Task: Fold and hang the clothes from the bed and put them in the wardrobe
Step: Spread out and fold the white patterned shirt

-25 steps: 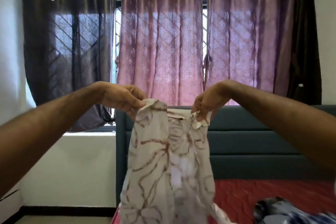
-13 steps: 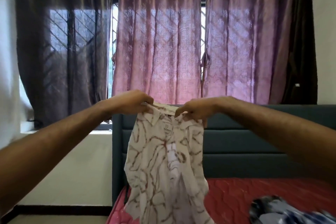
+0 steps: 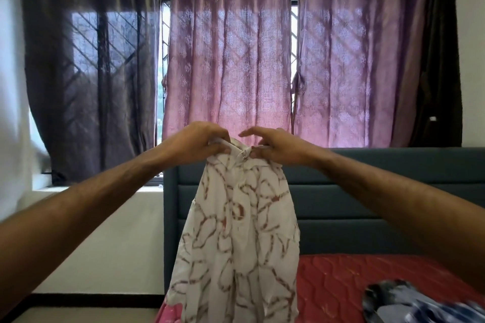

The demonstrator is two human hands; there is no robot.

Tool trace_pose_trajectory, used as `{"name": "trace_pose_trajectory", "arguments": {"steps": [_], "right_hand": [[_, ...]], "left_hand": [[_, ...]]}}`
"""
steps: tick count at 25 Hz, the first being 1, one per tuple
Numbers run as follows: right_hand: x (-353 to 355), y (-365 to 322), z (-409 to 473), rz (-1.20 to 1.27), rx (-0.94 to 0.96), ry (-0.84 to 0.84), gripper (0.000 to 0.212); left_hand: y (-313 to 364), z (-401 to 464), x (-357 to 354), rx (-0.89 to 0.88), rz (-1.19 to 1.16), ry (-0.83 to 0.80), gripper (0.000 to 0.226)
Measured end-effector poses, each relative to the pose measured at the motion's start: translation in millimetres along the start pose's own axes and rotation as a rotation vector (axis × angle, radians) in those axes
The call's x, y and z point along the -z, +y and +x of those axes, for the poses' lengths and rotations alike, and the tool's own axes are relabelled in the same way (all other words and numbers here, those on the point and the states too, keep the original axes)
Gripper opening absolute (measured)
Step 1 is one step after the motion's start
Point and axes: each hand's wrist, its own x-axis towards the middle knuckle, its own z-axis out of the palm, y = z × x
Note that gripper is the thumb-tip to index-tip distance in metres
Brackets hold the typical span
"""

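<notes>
The left hand (image 3: 195, 143) pinches the collar of the patterned shirt (image 3: 237, 238) with curled fingers. The shirt hangs straight down from both hands, long axis vertical, over the bed (image 3: 336, 278) at its head-end left corner. The right hand (image 3: 273, 147) grips the collar's other side, forefinger lifted; the hands nearly touch.

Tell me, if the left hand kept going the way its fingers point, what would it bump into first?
Probably the right hand. The left hand points rightward along the collar of the white patterned shirt that both grip, and only a small gap separates them. Depth looks about equal, though one view cannot confirm it.
</notes>
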Motion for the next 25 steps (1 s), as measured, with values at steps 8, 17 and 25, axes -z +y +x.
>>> {"name": "trace_pose_trajectory", "arguments": {"steps": [8,17,25], "right_hand": [[-7.4,-2.3,5.3,0.000,0.016,0.025,0.009],[-13.6,5.0,4.6,0.120,0.104,0.055,0.007],[-23.4,5.5,3.2,0.084,0.113,0.170,0.011]], "left_hand": [[0.5,-3.7,-13.5,0.068,-0.042,0.130,0.018],[5.5,-0.3,-26.2,0.043,-0.085,0.203,0.024],[6.0,-0.5,-36.0,0.068,-0.102,0.259,0.025]]}}
